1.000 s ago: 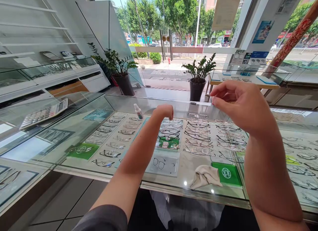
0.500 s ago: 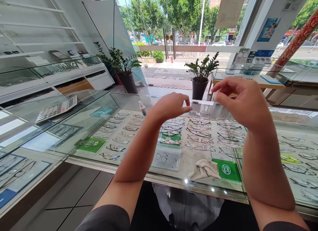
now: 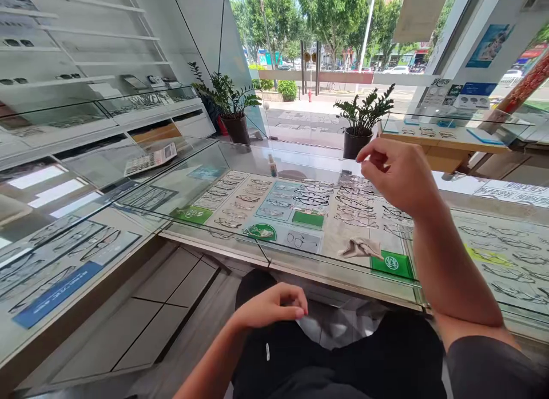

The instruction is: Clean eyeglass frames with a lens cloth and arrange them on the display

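Observation:
My right hand point(image 3: 392, 173) is raised over the far right part of the glass display counter point(image 3: 317, 267), with thumb and forefinger brought together in a pinch. Anything between those fingertips is too small to make out. My left hand point(image 3: 274, 304) hovers low over my lap, in front of the counter's near edge. Its fingers are loosely curled, the thumb stands apart, and nothing shows in it. Under the glass lie rows of eyeglasses point(image 3: 313, 196). A beige cloth point(image 3: 360, 248) lies beside a green card with a white logo point(image 3: 391, 264).
A small spray bottle point(image 3: 273, 167) stands toward the counter's back. A calculator point(image 3: 151, 160) rests on the glass at the left. Potted plants point(image 3: 358, 139) stand beyond the counter, by the glass doors. Another glass case with eyeglasses point(image 3: 429, 131) is at the back right.
My left hand has dropped from above the counter down to my lap. The right hand stays raised, its thumb and forefinger closer together. The view has turned left.

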Available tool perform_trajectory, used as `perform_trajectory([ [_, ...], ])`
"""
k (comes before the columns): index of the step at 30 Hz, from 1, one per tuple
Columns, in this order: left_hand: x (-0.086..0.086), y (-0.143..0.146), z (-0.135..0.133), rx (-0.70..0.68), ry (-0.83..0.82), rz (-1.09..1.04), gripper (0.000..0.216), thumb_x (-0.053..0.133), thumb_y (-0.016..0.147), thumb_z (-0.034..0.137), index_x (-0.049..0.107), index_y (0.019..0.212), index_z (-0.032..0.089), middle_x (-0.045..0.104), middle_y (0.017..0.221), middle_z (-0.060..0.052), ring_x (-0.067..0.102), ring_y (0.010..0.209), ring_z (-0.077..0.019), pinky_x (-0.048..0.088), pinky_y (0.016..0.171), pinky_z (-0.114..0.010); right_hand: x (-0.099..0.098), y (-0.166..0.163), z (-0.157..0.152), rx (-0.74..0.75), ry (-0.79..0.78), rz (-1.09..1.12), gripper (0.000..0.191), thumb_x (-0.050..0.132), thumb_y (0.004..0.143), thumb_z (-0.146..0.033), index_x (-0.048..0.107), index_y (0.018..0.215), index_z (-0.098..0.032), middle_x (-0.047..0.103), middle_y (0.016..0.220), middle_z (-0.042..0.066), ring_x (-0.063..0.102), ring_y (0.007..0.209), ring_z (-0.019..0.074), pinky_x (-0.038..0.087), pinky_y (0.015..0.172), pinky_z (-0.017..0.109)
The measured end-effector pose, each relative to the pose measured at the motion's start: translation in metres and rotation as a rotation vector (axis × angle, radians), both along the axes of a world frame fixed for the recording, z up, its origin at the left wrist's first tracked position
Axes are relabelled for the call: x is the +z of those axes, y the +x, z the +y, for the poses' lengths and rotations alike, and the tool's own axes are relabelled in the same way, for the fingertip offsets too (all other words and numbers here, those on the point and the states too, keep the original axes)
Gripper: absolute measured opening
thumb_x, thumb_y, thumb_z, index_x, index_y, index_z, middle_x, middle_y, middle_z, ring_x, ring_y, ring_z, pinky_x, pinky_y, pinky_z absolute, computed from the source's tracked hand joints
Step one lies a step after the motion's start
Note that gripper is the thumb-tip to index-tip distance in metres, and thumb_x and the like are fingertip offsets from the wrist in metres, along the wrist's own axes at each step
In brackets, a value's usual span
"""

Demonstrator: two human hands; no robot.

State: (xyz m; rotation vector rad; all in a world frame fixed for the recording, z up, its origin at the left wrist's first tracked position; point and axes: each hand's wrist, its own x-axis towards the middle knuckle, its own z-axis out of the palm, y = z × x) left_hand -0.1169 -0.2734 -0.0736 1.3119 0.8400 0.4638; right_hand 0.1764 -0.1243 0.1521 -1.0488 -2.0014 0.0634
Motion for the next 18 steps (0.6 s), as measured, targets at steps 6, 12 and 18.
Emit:
perform_trajectory([
  [6,-0.147,0.018,-0.03,0.818,-0.718,-0.389,0.029,0.087,0.083,0.032,0.067,0.096,0.016,0.06,0.075,0.002,0.054,0.059,-0.0094,0.043,0.06,-0.022,-0.08,0.017,-0.02,0.04,-0.434,-0.461,0.015,0.063,0.092,-0.02,0.077,0.095,-0.022,0.074,0.081,0.001,0.064,0.072,0.0175,0.04,0.067,0.031],
  [12,-0.175,0.035,0.007,0.992,-0.768,-0.294,0.018,0.069,0.099,0.033,0.057,0.105,0.02,0.071,0.109,-0.007,0.075,0.087,-0.015,0.055,0.073,-0.024,-0.146,0.039,-0.037,-0.04,-0.462,-0.539,0.026,0.063,0.101,-0.033,0.076,0.119,-0.02,0.076,0.127,0.012,0.07,0.117,0.0309,0.051,0.091,0.039],
  [18,-0.165,0.062,0.025,0.917,-0.684,-0.107,0.028,0.077,0.092,0.04,0.057,0.094,0.02,0.067,0.094,-0.004,0.07,0.077,-0.0152,0.051,0.07,-0.025,-0.163,0.029,-0.04,-0.058,-0.391,-0.481,0.027,0.069,0.1,-0.037,0.079,0.118,-0.02,0.078,0.124,0.013,0.071,0.117,0.0308,0.052,0.097,0.04],
])
